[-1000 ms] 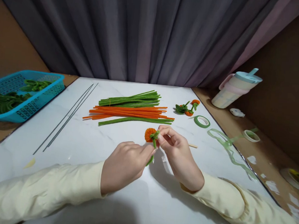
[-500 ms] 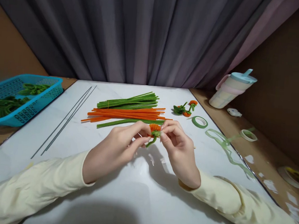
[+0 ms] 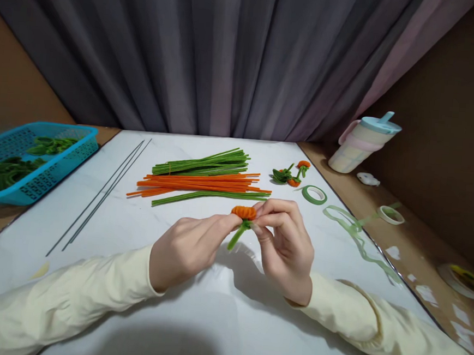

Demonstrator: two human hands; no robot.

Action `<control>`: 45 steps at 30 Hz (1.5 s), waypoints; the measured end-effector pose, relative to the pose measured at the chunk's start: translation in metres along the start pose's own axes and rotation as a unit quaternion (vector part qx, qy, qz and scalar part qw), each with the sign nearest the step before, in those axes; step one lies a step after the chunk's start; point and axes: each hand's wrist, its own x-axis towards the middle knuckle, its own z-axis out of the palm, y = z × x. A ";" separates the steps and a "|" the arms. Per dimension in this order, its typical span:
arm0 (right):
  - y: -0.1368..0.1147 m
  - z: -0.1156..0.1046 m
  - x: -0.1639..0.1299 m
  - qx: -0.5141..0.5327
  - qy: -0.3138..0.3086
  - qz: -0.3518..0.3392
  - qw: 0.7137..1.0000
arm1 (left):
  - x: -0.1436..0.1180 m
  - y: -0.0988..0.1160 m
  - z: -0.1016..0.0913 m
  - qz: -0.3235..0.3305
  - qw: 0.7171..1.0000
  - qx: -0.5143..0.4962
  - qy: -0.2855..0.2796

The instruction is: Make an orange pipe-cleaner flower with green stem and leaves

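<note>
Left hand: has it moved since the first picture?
Yes, up the view: judged against the front green sticks, the left hand now sits nearer them, though the camera shifted slightly too.

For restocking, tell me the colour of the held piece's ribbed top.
The ribbed top is orange, seen best in the head view.

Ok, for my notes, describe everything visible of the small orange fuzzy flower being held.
The small orange fuzzy flower has a ridged head, apparently pipe cleaner, above a green fuzzy base and green stem slanting down leftward. Head up, it is held above the white marbled tabletop, pinched between the left hand and right hand.
</note>
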 end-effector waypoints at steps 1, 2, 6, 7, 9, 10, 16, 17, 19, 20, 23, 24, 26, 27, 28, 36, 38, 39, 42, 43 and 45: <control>0.001 -0.001 0.001 -0.006 -0.006 -0.006 1.000 | 0.001 -0.001 0.001 0.001 1.000 -0.003 -0.005; 0.002 -0.002 0.002 -0.015 -0.016 -0.014 1.000 | 0.002 -0.002 0.001 0.000 1.000 -0.005 -0.007; 0.009 -0.010 0.013 -0.070 -0.093 -0.086 0.989 | 0.008 -0.006 0.002 -0.023 0.999 -0.043 -0.005; 0.012 -0.012 0.015 -0.083 -0.115 -0.110 0.984 | 0.009 -0.007 0.002 -0.036 0.997 -0.068 -0.017; 0.019 -0.015 0.020 -0.113 -0.156 -0.157 0.969 | 0.012 -0.009 0.000 -0.074 0.987 -0.129 -0.066; 0.023 -0.016 0.021 -0.129 -0.177 -0.178 0.959 | 0.013 -0.009 -0.001 -0.097 0.978 -0.158 -0.096; 0.033 -0.019 0.026 -0.190 -0.266 -0.217 0.920 | 0.018 -0.013 -0.006 -0.160 0.926 -0.253 -0.229; 0.033 -0.020 0.026 -0.201 -0.279 -0.229 0.911 | 0.018 -0.013 -0.005 -0.158 0.923 -0.255 -0.241; 0.033 -0.020 0.026 -0.219 -0.298 -0.261 0.892 | 0.019 -0.013 -0.005 -0.157 0.921 -0.249 -0.257; 0.034 -0.020 0.026 -0.224 -0.301 -0.272 0.886 | 0.019 -0.012 -0.005 -0.156 0.921 -0.242 -0.261; 0.035 -0.019 0.025 -0.214 -0.295 -0.263 0.893 | 0.018 -0.008 -0.005 -0.147 0.932 -0.209 -0.259; 0.035 -0.018 0.025 -0.205 -0.293 -0.243 0.902 | 0.017 -0.007 -0.005 -0.139 0.937 -0.192 -0.257; 0.033 -0.016 0.024 -0.178 -0.285 -0.181 0.924 | 0.015 -0.005 -0.004 -0.118 0.950 -0.144 -0.252; 0.032 -0.015 0.025 -0.158 -0.284 -0.141 0.935 | 0.013 -0.005 -0.004 -0.103 0.957 -0.112 -0.249; 0.030 -0.015 0.025 -0.136 -0.287 -0.099 0.943 | 0.012 -0.004 -0.003 -0.086 0.963 -0.079 -0.245; 0.026 -0.016 0.030 -0.037 -0.302 0.104 0.947 | 0.007 0.001 0.003 0.105 0.970 0.172 -0.137; 0.023 -0.014 0.028 -0.081 -0.287 0.064 0.952 | 0.008 0.002 0.005 0.140 0.961 0.213 -0.107; 0.021 -0.013 0.027 -0.111 -0.282 0.044 0.952 | 0.007 0.003 0.005 0.152 0.957 0.226 -0.098; 0.014 -0.009 0.025 -0.199 -0.294 0.025 0.934 | 0.005 0.004 0.010 0.182 0.951 0.234 -0.090; 0.013 -0.008 0.025 -0.217 -0.301 0.030 0.928 | 0.003 0.004 0.012 0.190 0.951 0.228 -0.091; 0.012 -0.008 0.025 -0.232 -0.310 0.047 0.921 | -0.001 0.001 0.017 0.194 0.956 0.197 -0.095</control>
